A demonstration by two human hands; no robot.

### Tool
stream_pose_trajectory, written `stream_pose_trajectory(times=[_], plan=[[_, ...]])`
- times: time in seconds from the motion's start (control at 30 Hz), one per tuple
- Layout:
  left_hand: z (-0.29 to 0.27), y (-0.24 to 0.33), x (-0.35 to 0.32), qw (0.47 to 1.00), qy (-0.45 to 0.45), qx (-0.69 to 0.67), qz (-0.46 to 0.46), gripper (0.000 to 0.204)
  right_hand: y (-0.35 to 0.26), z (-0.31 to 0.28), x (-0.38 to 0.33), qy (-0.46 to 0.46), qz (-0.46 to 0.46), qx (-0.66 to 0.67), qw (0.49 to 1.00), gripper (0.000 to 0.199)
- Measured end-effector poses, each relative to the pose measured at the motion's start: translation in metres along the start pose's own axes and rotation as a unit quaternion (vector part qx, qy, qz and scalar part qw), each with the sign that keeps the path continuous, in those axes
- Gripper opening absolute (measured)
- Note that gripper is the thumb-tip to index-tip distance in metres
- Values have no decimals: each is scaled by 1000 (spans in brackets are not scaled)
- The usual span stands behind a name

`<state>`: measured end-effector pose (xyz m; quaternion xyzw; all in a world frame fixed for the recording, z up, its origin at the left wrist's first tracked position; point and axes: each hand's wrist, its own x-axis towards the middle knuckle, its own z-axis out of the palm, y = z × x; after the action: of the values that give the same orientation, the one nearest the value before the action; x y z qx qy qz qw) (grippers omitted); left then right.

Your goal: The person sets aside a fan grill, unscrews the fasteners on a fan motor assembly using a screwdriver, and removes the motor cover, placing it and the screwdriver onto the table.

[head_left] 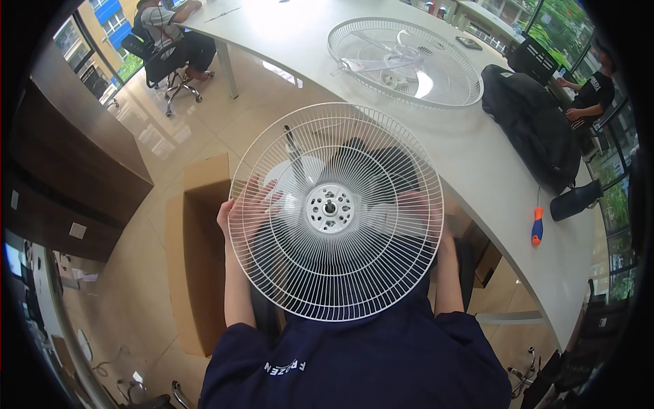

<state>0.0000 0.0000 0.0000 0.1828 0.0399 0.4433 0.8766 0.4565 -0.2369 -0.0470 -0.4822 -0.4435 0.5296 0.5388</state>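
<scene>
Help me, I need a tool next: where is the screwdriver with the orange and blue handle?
In the head view, the orange-and-blue-handled screwdriver lies on the curved white table at the person's right, beside a small black pouch and below the black backpack.

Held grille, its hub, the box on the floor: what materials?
Grille: thin wire, glossy white, likely coated metal. Hub: white moulded plastic, by its holes. Box: plain brown cardboard, matte, flaps open. Left hand and right hand grip the rim.
</scene>
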Motion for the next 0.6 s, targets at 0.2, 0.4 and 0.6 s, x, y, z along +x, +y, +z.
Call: stream_pose_trajectory(times=[0.2, 0.4, 0.6], plan=[[-10, -9, 4, 1000, 22, -12, 5, 70, -129, 27, 54, -121, -21, 162, 979, 83], [-29, -16, 5, 990, 86, -116, -1, 46, -152, 50, 48, -28, 122, -7, 992, 82], [-1, -45, 18, 986, 158, 29, -41, 42, -154, 54, 43, 33, 82, 88, 992, 84]])
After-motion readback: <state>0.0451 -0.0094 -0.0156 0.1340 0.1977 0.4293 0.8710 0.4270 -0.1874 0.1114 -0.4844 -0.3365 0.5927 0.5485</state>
